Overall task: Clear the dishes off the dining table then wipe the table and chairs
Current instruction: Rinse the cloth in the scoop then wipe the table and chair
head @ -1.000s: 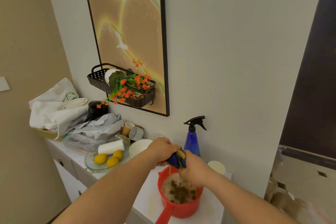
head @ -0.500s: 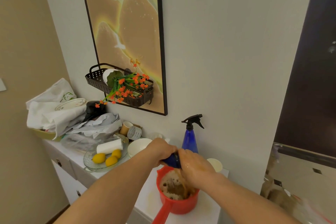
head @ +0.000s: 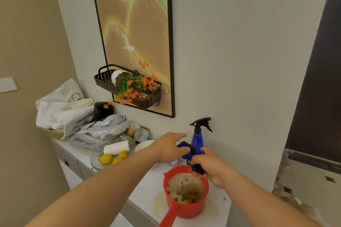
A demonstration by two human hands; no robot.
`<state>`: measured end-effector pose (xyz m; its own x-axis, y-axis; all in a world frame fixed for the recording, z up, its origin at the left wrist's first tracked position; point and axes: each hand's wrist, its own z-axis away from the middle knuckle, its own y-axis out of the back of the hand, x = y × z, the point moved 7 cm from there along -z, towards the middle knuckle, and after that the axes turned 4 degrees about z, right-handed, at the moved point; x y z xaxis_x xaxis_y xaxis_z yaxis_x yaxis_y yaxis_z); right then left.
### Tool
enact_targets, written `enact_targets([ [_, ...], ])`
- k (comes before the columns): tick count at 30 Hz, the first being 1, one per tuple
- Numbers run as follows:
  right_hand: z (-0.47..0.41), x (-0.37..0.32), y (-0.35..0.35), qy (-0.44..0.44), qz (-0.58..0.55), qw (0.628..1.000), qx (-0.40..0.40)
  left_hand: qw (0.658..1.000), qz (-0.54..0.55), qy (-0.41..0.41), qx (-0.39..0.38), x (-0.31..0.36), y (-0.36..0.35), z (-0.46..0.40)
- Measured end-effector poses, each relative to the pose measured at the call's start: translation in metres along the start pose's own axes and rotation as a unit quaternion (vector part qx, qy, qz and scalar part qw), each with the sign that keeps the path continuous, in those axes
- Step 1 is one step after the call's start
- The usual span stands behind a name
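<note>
A dark blue cloth (head: pixel 186 150) was seen above the red jug (head: pixel 186 206), brown foamy water (head: pixel 185 188) inside it, yellow lemons (head: pixel 106 158) left of it.

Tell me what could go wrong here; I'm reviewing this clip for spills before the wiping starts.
1. The right hand grips the wet blue cloth above the red scoop, which stands near the white counter's edge with its handle overhanging; a knock could tip the foamy brown water out.
2. The cloth may drip onto the counter instead of into the scoop.
3. The left hand reaches close to the blue spray bottle and could topple it.
</note>
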<state>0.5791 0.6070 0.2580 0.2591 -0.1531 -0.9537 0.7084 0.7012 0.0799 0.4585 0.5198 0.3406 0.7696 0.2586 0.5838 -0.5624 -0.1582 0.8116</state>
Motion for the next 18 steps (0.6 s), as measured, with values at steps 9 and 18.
enact_targets([
  [9,0.024,-0.007,-0.024,-0.12,-0.24,0.932,-0.244,0.927,-0.273,-0.252,0.057,0.01,-0.013,0.008],
  [18,0.011,-0.01,-0.031,-0.012,0.167,0.971,-0.173,0.918,-0.373,-0.138,-0.001,0.014,-0.011,-0.018],
])
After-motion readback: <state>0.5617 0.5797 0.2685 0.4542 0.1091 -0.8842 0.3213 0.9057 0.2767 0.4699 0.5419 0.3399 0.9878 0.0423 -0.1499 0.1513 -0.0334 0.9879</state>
